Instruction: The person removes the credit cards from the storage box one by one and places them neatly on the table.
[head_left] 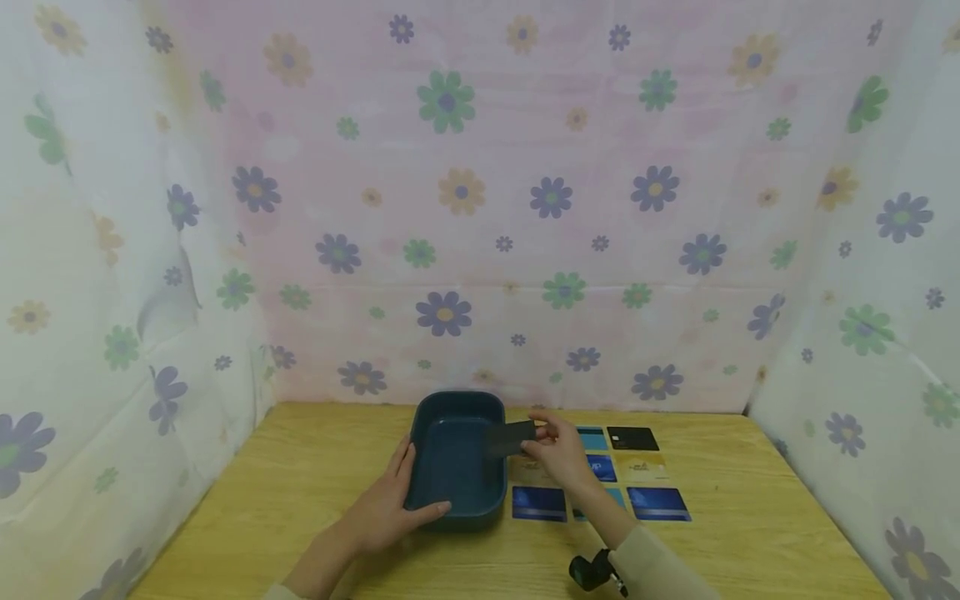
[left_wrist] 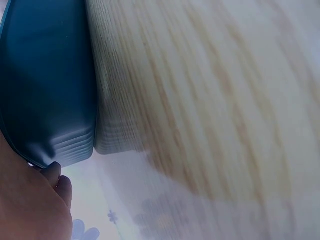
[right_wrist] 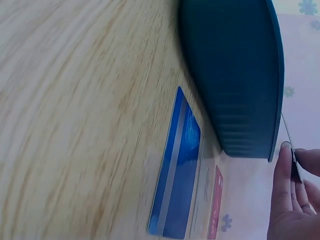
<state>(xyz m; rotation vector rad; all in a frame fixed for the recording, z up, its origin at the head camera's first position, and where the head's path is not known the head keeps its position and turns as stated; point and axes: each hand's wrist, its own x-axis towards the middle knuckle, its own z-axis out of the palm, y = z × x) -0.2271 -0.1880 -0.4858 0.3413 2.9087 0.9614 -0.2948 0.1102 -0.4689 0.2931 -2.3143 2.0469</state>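
Observation:
A deep teal plastic bin [head_left: 457, 467] stands on the table in the head view. My left hand [head_left: 382, 500] holds it at its left side and near left corner, with the thumb over the front rim. In the left wrist view, the fingertips [left_wrist: 59, 182] bend by the bin's end wall [left_wrist: 50, 90]. Between thumb and fingers, my right hand [head_left: 562, 454] pinches a dark card [head_left: 512, 438], which reaches over the bin's right rim. The right wrist view shows this card [right_wrist: 297, 172] nearly edge-on, above the rim. A blue card [right_wrist: 175, 170] lies beside the bin.
To the bin's right, several cards lie in rows, including a black card [head_left: 633, 438], a gold card [head_left: 642, 467] and a blue card [head_left: 658, 504]; the right hand and forearm partly cover others. A black device [head_left: 591, 572] is at the right wrist. Flowered cloth [head_left: 480, 208] surrounds the wooden table [head_left: 315, 450].

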